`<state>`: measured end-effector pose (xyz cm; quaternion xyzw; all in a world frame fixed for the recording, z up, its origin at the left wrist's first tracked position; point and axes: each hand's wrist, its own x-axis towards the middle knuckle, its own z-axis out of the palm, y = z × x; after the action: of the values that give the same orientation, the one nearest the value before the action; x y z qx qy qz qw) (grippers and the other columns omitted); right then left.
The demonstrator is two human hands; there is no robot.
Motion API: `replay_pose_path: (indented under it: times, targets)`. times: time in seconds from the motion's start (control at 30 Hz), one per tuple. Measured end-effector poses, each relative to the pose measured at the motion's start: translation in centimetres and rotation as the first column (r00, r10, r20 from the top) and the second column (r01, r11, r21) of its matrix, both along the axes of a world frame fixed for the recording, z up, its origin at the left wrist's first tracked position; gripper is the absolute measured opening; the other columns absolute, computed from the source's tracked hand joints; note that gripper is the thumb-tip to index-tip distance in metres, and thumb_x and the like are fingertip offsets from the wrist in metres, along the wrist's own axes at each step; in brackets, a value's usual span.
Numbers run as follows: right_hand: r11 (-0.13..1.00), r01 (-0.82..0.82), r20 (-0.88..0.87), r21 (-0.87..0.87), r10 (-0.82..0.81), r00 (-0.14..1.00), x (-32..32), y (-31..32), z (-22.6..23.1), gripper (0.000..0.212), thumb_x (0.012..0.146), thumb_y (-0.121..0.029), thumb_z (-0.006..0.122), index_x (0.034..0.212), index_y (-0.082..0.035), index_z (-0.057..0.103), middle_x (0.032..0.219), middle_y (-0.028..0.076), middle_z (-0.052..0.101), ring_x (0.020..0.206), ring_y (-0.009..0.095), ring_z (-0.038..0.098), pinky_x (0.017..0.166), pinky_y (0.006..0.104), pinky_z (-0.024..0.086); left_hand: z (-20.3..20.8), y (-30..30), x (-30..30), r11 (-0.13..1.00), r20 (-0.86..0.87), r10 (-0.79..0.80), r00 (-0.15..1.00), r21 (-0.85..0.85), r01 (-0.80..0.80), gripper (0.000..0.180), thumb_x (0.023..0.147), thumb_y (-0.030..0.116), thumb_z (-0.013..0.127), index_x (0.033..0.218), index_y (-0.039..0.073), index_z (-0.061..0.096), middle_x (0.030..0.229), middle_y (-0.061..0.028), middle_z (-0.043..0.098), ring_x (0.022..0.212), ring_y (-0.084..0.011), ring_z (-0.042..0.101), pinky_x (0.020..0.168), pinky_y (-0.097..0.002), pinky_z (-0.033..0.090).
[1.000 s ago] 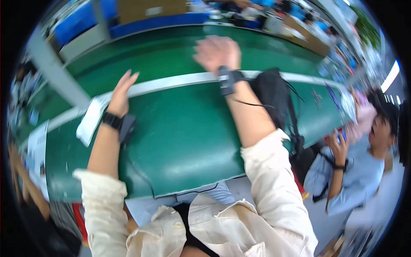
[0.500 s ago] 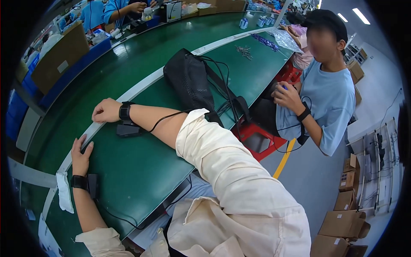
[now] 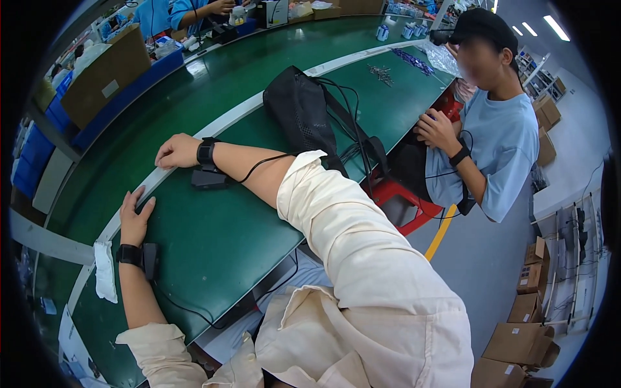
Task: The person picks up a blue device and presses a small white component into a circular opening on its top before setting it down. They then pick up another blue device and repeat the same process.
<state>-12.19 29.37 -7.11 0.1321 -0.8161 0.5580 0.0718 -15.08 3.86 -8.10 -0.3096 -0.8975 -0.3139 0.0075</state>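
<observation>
My left hand (image 3: 134, 218) lies on the green tabletop (image 3: 213, 249) at its white rail (image 3: 158, 174), fingers stretched and thumb spread, holding nothing. Farther along the same rail rests my right hand (image 3: 179, 152), its fingers loosely curled together and nothing seen in them. Each wrist wears a black strap with a small black box; the right box (image 3: 209, 180) sits over the tabletop, and the left box (image 3: 151, 260) is beside the left wrist. Black cables run from both. Beyond my right forearm, apart from my hands, lies a black mesh bag (image 3: 299, 113) with straps and cables.
Near my left wrist a white folded strip (image 3: 105, 271) lies over the rail. To the right, a person (image 3: 495, 139) sits on a red stool (image 3: 404, 204), hands together. Small metal parts (image 3: 381, 74) and cans (image 3: 382, 32) stand farther off. Cardboard boxes (image 3: 517, 343) line the floor at right.
The whole view has shifted slightly, so the scene appears farther right and a little higher. Both my hands keep their places on the rail. The seated person's head has turned slightly.
</observation>
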Motion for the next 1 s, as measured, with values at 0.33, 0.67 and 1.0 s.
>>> replay_pose_path:
  times: [0.33, 0.67, 1.0]
  targets:
    - [0.987, -0.011, -0.109, 0.163, 0.029, 0.994, -1.1, -0.2, 1.0, 0.025, 0.082, -0.022, 0.063, 0.098, -0.005, 0.070, 0.090, 0.011, 0.069, 0.082, 0.016, 0.066, 0.077, 0.0295, 0.051, 0.6, -0.5, -0.5, 0.995, -0.061, 0.008, 0.998, -0.097, -0.014, 0.053, 0.082, 0.036, 0.065, 0.126, 0.010, 0.055, 0.136, -0.0235, 0.043, 0.134, -0.0337, 0.032, 0.109, -0.0409, 0.025]
    - [0.997, -0.074, 0.090, -0.019, 0.075, 0.993, 0.4, 2.1, 0.8, 0.022, 0.086, -0.010, 0.059, 0.104, 0.001, 0.064, 0.094, 0.005, 0.065, 0.084, 0.013, 0.060, 0.078, 0.0246, 0.048, 0.8, 2.3, 1.4, 0.996, -0.154, 0.002, 0.988, -0.091, -0.016, 0.059, 0.073, 0.049, 0.064, 0.120, 0.015, 0.059, 0.124, -0.0094, 0.058, 0.129, -0.0337, 0.038, 0.107, -0.0497, 0.022]
    - [0.989, -0.145, 0.179, -0.003, 0.143, 0.973, -1.8, 1.6, 1.3, 0.022, 0.090, -0.011, 0.056, 0.107, 0.000, 0.062, 0.096, 0.003, 0.064, 0.087, 0.010, 0.060, 0.079, 0.0220, 0.047, 1.0, 1.8, 1.0, 0.996, -0.032, 0.068, 0.997, -0.055, -0.069, 0.061, 0.075, 0.047, 0.064, 0.125, 0.015, 0.055, 0.130, -0.0082, 0.053, 0.136, -0.0332, 0.025, 0.111, -0.0515, 0.008]
